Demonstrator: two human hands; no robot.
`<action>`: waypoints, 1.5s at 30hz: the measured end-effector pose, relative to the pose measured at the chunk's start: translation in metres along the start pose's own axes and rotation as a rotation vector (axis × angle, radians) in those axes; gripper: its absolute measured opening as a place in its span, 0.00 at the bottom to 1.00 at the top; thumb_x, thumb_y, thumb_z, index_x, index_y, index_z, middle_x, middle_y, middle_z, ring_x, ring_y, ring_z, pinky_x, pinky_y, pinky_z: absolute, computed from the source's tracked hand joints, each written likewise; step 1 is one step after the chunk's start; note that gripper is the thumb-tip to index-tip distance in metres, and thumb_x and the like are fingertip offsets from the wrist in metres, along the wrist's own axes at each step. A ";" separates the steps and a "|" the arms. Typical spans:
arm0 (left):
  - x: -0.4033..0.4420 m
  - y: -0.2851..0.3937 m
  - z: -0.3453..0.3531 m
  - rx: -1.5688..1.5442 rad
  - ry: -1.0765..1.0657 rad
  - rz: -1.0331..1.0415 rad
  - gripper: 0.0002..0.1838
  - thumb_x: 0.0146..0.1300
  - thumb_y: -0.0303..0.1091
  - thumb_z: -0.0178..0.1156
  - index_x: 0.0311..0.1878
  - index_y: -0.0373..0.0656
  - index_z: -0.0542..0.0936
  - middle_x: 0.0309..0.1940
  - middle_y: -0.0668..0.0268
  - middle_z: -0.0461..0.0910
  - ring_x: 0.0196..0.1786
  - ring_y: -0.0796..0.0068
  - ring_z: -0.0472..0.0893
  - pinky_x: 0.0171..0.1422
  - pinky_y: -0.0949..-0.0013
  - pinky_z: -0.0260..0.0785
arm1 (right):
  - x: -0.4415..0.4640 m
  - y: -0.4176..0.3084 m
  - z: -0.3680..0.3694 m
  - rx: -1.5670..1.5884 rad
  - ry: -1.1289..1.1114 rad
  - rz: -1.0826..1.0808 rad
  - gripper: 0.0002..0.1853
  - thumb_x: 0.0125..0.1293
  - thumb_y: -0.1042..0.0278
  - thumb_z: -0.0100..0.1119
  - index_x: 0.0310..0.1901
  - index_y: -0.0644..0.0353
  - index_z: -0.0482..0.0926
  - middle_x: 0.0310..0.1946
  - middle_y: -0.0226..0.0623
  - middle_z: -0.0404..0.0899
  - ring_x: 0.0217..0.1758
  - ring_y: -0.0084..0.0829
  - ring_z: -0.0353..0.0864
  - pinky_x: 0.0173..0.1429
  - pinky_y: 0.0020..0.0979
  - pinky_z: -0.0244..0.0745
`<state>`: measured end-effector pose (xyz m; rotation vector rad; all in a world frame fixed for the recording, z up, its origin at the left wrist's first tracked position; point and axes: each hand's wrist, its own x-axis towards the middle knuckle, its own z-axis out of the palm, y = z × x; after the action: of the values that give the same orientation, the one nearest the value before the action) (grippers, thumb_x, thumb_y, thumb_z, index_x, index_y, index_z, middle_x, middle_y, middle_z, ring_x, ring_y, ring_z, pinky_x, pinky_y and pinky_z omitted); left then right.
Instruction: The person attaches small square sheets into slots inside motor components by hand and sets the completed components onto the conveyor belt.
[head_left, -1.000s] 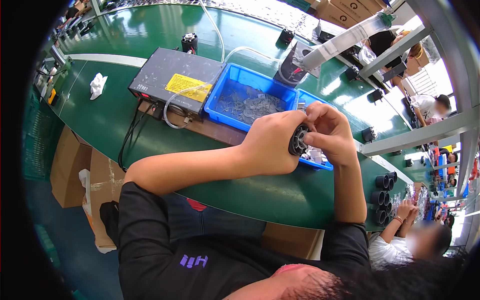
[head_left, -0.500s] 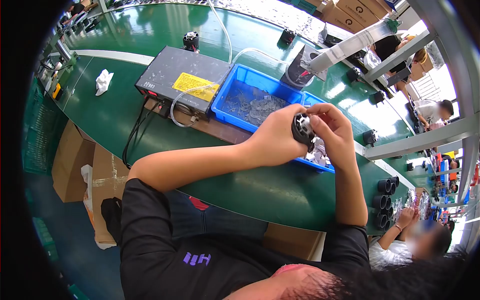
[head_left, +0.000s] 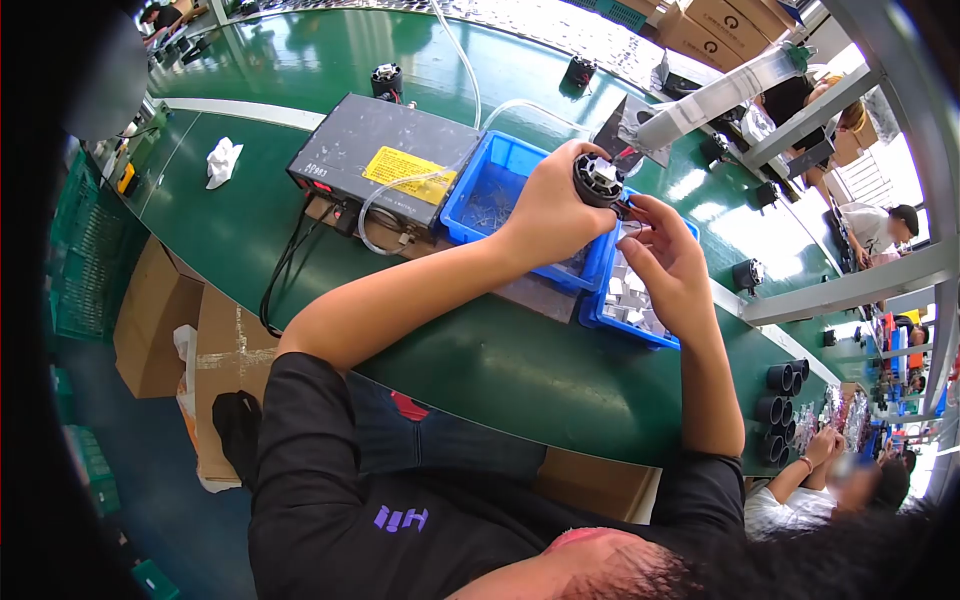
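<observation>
My left hand [head_left: 560,205] is wrapped round a black cylindrical motor [head_left: 598,180], whose top carries a white and silver part. It is held above the two blue bins, close to the dark bracket [head_left: 632,128] at the end of the clear tube. Just right of and below the motor is my right hand [head_left: 665,255], its fingers curved and apart, near thin wires at the motor's side. Small white pieces [head_left: 630,300] lie in the right blue bin [head_left: 652,336] beneath it. The left blue bin [head_left: 468,232] holds grey scraps.
A dark control box [head_left: 380,155] with a yellow label stands left of the bins, with cables and a hose. White tissue [head_left: 223,162] lies farther left. More motors [head_left: 387,82] stand on the green table [head_left: 480,385]. Black cups [head_left: 780,410] and a co-worker [head_left: 820,490] are at right.
My left hand has lifted the motor up and away toward the bracket, tilting its top into view. My right hand has come off the motor's top and its fingers have spread.
</observation>
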<state>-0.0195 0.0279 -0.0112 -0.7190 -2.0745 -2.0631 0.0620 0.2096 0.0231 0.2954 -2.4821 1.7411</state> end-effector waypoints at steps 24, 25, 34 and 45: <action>-0.023 0.020 0.015 -0.034 -0.037 0.057 0.34 0.53 0.21 0.71 0.65 0.37 0.73 0.54 0.53 0.82 0.53 0.62 0.84 0.57 0.65 0.80 | 0.005 0.011 -0.016 0.359 0.031 0.109 0.16 0.76 0.76 0.61 0.62 0.69 0.81 0.43 0.42 0.86 0.39 0.26 0.82 0.46 0.25 0.78; -0.029 0.021 0.019 -0.041 -0.063 0.041 0.35 0.53 0.21 0.72 0.67 0.37 0.73 0.57 0.52 0.81 0.55 0.61 0.83 0.58 0.65 0.79 | 0.006 0.015 -0.021 0.424 0.013 0.160 0.14 0.76 0.76 0.60 0.59 0.69 0.82 0.40 0.41 0.86 0.36 0.26 0.82 0.44 0.24 0.78; -0.074 0.032 0.034 0.058 -0.090 0.166 0.43 0.58 0.25 0.71 0.77 0.39 0.64 0.73 0.48 0.65 0.71 0.53 0.72 0.64 0.56 0.76 | 0.037 0.065 -0.096 0.435 0.383 0.141 0.09 0.77 0.74 0.61 0.51 0.67 0.86 0.33 0.39 0.86 0.28 0.22 0.81 0.34 0.20 0.74; -0.083 0.024 0.040 0.244 -0.245 0.583 0.37 0.56 0.28 0.71 0.72 0.41 0.71 0.71 0.50 0.70 0.63 0.50 0.78 0.66 0.53 0.74 | 0.048 0.157 -0.127 0.150 0.580 0.396 0.11 0.76 0.74 0.62 0.54 0.68 0.88 0.40 0.39 0.89 0.34 0.21 0.84 0.40 0.21 0.78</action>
<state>0.0726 0.0453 -0.0263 -1.3837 -1.8696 -1.4394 -0.0227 0.3751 -0.0684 -0.6455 -2.0748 1.8049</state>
